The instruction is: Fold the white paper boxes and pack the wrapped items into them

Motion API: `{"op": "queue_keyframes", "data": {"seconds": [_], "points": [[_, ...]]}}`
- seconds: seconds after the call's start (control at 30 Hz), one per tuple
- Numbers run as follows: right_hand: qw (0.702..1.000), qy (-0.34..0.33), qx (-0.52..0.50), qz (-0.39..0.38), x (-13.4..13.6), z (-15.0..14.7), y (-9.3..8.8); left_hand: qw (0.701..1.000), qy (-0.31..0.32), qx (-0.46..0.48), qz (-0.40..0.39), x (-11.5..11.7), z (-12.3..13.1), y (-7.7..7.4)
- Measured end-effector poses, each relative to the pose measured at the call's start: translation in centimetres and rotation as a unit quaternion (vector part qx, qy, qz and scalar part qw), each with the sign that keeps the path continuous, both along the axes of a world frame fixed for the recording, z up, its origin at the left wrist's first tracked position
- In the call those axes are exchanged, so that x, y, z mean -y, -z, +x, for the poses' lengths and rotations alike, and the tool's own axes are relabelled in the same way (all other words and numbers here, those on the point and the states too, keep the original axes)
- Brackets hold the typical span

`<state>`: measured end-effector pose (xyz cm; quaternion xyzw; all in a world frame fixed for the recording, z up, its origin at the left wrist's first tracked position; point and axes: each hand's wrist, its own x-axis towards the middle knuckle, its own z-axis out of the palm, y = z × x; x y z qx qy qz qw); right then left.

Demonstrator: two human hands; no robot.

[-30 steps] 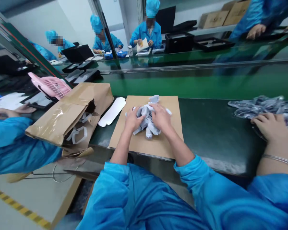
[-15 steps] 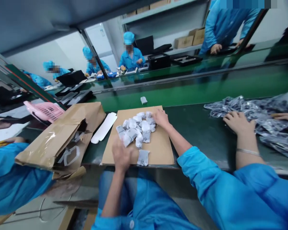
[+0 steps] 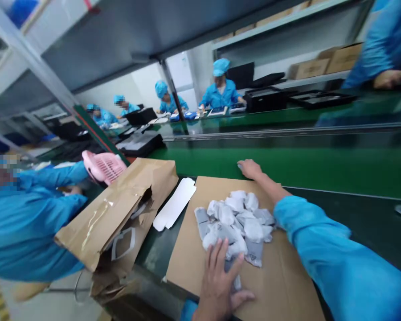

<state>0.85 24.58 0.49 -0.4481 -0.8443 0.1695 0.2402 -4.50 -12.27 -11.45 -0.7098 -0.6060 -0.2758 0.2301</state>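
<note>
Head view: pile of small white-grey soft sachets (image 3: 235, 220) is spread on flat brown cardboard sheet (image 3: 187, 249) on worktop. Left hand (image 3: 218, 285) is laid on its near edge, grip splayed flat. Right hand (image 3: 250, 169) is at green conveyor belt (image 3: 321, 169); grip can't be told. Sachets judged light, limp, slidy; best pinched at edges.

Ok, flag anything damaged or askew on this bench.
The cardboard box at left lies on its side, torn and crumpled, overhanging the bench edge, with white card pieces showing through its ripped opening.

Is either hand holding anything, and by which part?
Nothing clearly. The left hand lies flat on the packet pile, at its near edge; the right hand is palm-down by the far edge of the cardboard sheet, underside hidden.
</note>
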Motion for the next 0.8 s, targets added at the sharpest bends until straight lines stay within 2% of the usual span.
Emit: {"op": "queue_keyframes", "data": {"seconds": [0.07, 0.13, 0.2, 0.23, 0.27, 0.33, 0.37, 0.4, 0.47, 0.53, 0.6, 0.63, 0.67, 0.7, 0.77, 0.8], "points": [[0.999, -0.015, 0.044, 0.013, 0.4, 0.8, -1.3, 0.998, 0.028, 0.043, 0.047, 0.4, -1.0, -0.6], [0.997, -0.009, 0.073, 0.039, 3.2, 3.1, -2.7, 0.992, 0.004, 0.085, 0.089, 0.5, -3.7, -1.7], [0.993, 0.008, 0.069, 0.097, 8.7, 6.4, -3.1, 0.986, -0.091, 0.112, 0.08, -0.2, -8.1, -2.9], [0.986, 0.009, 0.045, 0.159, 12.2, 8.1, -2.5, 0.982, -0.145, 0.122, 0.02, -0.8, -10.6, -3.3], [0.975, 0.011, 0.014, 0.22, 16.1, 9.6, -1.5, 0.971, -0.192, 0.125, -0.066, -1.6, -12.9, -3.5], [0.956, 0.04, -0.022, 0.289, 23.3, 11.9, 2.0, 0.962, -0.207, 0.144, -0.105, -3.2, -16.7, -3.4], [0.952, 0.055, -0.003, 0.301, 26.1, 12.6, 4.2, 0.959, -0.21, 0.151, -0.116, -3.8, -18.0, -3.2], [0.949, 0.074, 0.023, 0.306, 28.3, 13.0, 6.3, 0.959, -0.207, 0.158, -0.111, -4.2, -18.9, -3.0], [0.952, 0.071, 0.075, 0.287, 30.8, 12.9, 9.5, 0.958, -0.212, 0.171, -0.095, -4.6, -19.9, -2.8], [0.958, 0.097, 0.065, 0.262, 31.8, 12.1, 10.5, 0.955, -0.224, 0.184, -0.058, -4.5, -20.2, -3.1], [0.959, 0.156, -0.036, 0.234, 32.8, 10.4, 9.3, 0.954, -0.228, 0.195, -0.005, -3.9, -19.6, -3.7], [0.96, 0.166, -0.111, 0.196, 33.7, 9.2, 8.3, 0.955, -0.218, 0.198, 0.022, -3.5, -18.7, -4.0], [0.96, 0.153, -0.19, 0.136, 34.6, 7.7, 7.1, 0.958, -0.2, 0.199, 0.049, -2.8, -17.4, -4.2], [0.958, 0.108, -0.263, 0.048, 35.5, 6.0, 6.1, 0.963, -0.172, 0.196, 0.07, -1.8, -15.6, -4.2], [0.922, -0.014, -0.362, -0.136, 36.9, 2.6, 4.5, 0.974, -0.095, 0.183, 0.098, 1.1, -11.2, -3.7], [0.904, -0.041, -0.383, -0.185, 37.1, 1.2, 4.1, 0.979, -0.047, 0.173, 0.099, 3.0, -9.1, -3.3]]}}
